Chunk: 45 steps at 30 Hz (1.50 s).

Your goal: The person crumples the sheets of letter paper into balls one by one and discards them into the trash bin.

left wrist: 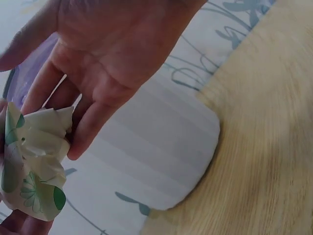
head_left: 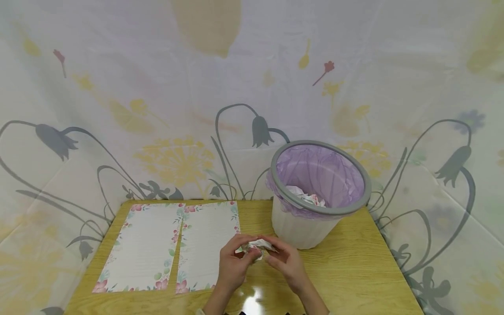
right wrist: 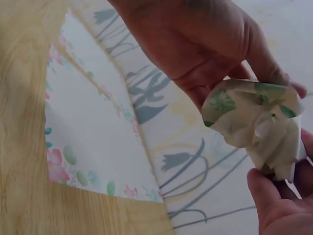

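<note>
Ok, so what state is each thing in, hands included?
Paper in hands: crumpled, held
Left hand: gripping that paper
Right hand: gripping it too
Left sheet: flat, uncrumpled
Right sheet: flat, uncrumpled
Bin: standing, open-topped, lined
Purple liner: fitted, overlapping the rim
Paper in bin: crumpled
</note>
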Tool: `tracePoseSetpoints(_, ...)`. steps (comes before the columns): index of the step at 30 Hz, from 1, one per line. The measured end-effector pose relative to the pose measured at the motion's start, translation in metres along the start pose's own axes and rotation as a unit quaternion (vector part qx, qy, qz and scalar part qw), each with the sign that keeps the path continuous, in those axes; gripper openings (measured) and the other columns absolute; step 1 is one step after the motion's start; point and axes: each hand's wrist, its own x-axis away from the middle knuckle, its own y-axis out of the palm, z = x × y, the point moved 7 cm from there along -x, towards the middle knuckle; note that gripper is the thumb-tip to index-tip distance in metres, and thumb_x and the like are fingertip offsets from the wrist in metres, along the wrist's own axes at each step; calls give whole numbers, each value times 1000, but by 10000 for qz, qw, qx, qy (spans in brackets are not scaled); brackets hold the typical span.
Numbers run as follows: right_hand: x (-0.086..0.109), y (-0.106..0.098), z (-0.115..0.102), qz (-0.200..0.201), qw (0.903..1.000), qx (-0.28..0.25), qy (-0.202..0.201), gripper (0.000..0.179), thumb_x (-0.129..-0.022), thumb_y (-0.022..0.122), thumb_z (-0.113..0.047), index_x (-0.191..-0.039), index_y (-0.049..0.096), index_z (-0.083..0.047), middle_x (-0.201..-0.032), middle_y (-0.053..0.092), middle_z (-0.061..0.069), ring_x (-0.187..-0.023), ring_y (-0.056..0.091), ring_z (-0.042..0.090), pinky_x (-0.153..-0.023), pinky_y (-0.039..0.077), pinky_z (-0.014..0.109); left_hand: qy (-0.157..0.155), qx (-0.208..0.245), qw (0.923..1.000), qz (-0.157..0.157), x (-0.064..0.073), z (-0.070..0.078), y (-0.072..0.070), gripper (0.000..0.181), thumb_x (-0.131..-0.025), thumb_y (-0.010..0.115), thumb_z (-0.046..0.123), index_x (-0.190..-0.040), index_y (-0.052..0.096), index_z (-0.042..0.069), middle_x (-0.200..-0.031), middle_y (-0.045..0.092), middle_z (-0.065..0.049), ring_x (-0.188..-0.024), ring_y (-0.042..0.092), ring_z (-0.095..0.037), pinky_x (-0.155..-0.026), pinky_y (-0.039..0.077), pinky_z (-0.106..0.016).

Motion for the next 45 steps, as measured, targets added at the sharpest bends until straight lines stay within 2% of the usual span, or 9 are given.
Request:
tracePoseSetpoints(5, -3, 6, -2, 119, 9959, 892, -68, 58, -81, 79, 2, -135, 57, 6, -129, 61, 23, -119, 60, 18, -98, 50, 42, -177, 135, 9995, 244, 0, -4, -2, 31, -80, 76, -9, -109, 72, 0, -99, 67, -16, -84, 65, -12, -57, 58, -27)
tracePoseSetpoints(14, -4, 10, -5, 1058, 9801, 1590, -535, 47, -72, 83, 8, -116, 67, 6, -112, 70, 20, -105, 68, 23, -86, 56, 41, -173, -304, 9968, 718, -1, -2, -3, 22, -77, 80, -6, -96, 74, 2, -93, 72, -11, -82, 69, -17, -66, 57, -26)
tracePoseSetpoints(19, -4, 6, -5, 1674, 9714, 1685, -56, 37, -70, 87, 1, -103, 73, 0, -103, 74, 11, -96, 70, 20, -82, 58, 30, -560, -462, 9939, 828, -2, -3, -2, 17, -77, 82, 1, -93, 75, 6, -89, 73, -8, -79, 69, -15, -63, 56, -25)
tracePoseSetpoints(22, -4, 3, -3, 1900, 9675, 1590, 500, 34, -70, 89, -3, -100, 74, 0, -101, 74, 10, -94, 70, 19, -77, 58, 27, -821, -419, 9944, 515, -2, -5, 0, 19, -84, 77, 3, -102, 75, 6, -105, 73, -11, -96, 70, -21, -70, 58, -26)
tracePoseSetpoints(27, -3, -6, 4, 1983, 9653, 867, 1460, 33, -75, 84, 3, -103, 69, 8, -107, 70, 18, -93, 68, 21, -74, 58, 27, -1191, -159, 9891, -854, -1, -8, 5, 45, -93, 70, 7, -137, 60, 10, -142, 55, -11, -129, 52, -28, -78, 59, -35)
tracePoseSetpoints(30, -1, -11, 9, 1794, 9654, 364, 1857, 33, -78, 80, 6, -106, 64, 11, -108, 68, 17, -92, 66, 20, -76, 58, 29, -846, -514, 9833, -1526, 0, -4, 4, 68, -86, 79, 13, -147, 50, 13, -147, 51, -9, -133, 47, -25, -92, 54, -41)
tracePoseSetpoints(34, 2, -14, 18, 1392, 9647, -332, 2210, 26, -82, 74, 7, -105, 63, 5, -100, 69, 7, -90, 65, 17, -79, 57, 30, -40, -762, 9783, -1927, 0, 2, 4, 88, -73, 88, 15, -149, 45, 7, -147, 50, -12, -134, 46, -25, -105, 44, -43)
tracePoseSetpoints(42, 4, -5, 23, 340, 9552, -1638, 2443, 21, -93, 62, 3, -100, 65, -16, -98, 69, -1, -89, 66, 12, -82, 56, 29, 920, 182, 9759, -1972, 3, 7, 5, 72, -76, 83, 24, -138, 56, 0, -145, 45, -30, -132, 48, -37, -108, 41, -38)
tracePoseSetpoints(45, 4, 0, 24, 77, 9483, -2014, 2452, 22, -94, 60, 3, -101, 66, -17, -99, 68, -2, -88, 65, 11, -80, 55, 26, 986, 472, 9778, -1785, 2, 10, 6, 61, -77, 81, 24, -129, 64, -2, -141, 50, -29, -127, 53, -40, -105, 45, -39)
